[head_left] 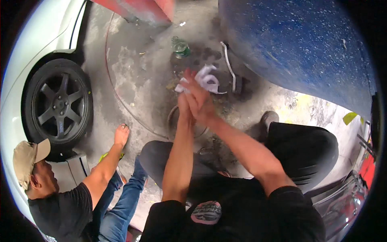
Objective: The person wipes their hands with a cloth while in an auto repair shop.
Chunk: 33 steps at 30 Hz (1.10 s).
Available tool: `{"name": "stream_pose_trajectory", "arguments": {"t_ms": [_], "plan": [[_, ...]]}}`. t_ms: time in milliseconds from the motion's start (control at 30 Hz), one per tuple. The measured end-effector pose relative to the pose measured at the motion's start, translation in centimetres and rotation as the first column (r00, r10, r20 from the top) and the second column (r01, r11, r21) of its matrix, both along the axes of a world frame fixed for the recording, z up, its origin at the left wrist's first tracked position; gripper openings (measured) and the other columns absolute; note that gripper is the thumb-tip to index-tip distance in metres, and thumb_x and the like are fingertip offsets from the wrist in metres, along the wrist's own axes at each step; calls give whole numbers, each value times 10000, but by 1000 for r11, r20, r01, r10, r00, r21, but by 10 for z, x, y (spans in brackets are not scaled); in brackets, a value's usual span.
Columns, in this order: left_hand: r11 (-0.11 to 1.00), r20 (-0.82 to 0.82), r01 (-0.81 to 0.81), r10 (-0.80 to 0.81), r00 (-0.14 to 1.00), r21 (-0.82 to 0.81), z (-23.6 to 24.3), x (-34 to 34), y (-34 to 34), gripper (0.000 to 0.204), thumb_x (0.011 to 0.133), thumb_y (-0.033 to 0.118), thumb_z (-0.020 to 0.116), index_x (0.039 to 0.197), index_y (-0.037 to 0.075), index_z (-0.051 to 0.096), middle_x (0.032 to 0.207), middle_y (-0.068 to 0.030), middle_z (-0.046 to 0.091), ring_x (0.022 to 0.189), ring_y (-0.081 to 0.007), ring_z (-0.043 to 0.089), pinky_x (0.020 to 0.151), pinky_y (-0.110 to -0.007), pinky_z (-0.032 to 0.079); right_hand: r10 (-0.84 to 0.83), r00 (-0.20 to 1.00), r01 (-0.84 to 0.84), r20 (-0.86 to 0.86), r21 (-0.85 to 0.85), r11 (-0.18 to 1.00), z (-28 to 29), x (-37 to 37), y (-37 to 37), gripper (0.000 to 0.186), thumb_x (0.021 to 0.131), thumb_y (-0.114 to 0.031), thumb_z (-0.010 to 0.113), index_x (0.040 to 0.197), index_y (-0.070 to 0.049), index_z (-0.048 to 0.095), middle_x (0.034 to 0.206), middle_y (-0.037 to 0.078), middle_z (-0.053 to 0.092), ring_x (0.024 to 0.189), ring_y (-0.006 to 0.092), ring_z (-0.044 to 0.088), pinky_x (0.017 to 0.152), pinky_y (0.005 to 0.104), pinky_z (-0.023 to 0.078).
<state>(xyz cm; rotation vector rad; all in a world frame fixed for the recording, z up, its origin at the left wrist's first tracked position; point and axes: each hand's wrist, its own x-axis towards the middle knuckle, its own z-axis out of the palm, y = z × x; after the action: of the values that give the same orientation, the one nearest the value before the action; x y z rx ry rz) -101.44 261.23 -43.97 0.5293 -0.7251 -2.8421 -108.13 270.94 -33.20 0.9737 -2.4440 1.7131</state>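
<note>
My left hand [184,105] and my right hand [200,99] are pressed together at the centre of the view, right lying over left and blurred at the fingers. A crumpled white cloth [209,80] shows behind and beside them, bunched at my fingers; I cannot make out how much of it is gripped. A green clear plastic bottle [180,47] stands beyond my hands, and a white bent strip [229,64] lies on the stained floor to their right.
A white car with a dark wheel [58,105] is at left; beside it sits a co-worker [56,193], arm extended. A thin hose [122,105] curves along the floor. A blue speckled panel [302,48] fills the upper right; a red object [157,9] is at top.
</note>
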Motion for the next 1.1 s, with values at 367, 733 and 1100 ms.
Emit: {"name": "stream_pose_trajectory", "arguments": {"t_ms": [367, 733, 1100], "plan": [[999, 226, 26, -18, 974, -32, 67, -25, 44, 520, 1099, 319, 366, 1547, 53, 375, 1559, -94, 423, 1406, -257, 443, 1174, -401, 336, -49, 948, 71, 313, -58, 996, -44, -22, 11, 340, 971, -61, 487, 1266, 9, 641, 1310, 228, 644, 1218, 327, 627, 1042, 391, 463], [997, 235, 5, 13, 972, -75, 61, -22, 57, 588, 1070, 433, 451, 1492, 24, 446, 1456, -93, 537, 1335, -224, 505, 1131, -402, 364, -26, 986, 33, 166, -38, 999, -77, -30, 24, 338, 1043, -186, 484, 1272, -3, 653, 1333, 183, 640, 1238, 317, 627, 1025, 391, 494], [997, 289, -73, 63, 955, 23, 35, -31, 34, 424, 1086, 353, 374, 1357, 68, 533, 1242, -87, 651, 1126, -205, 624, 926, -389, 510, 206, 714, -105, 669, -188, 976, -46, -56, 11, 337, 1020, -119, 540, 1297, 67, 585, 1309, 158, 659, 1173, 290, 646, 1010, 334, 477]]}}
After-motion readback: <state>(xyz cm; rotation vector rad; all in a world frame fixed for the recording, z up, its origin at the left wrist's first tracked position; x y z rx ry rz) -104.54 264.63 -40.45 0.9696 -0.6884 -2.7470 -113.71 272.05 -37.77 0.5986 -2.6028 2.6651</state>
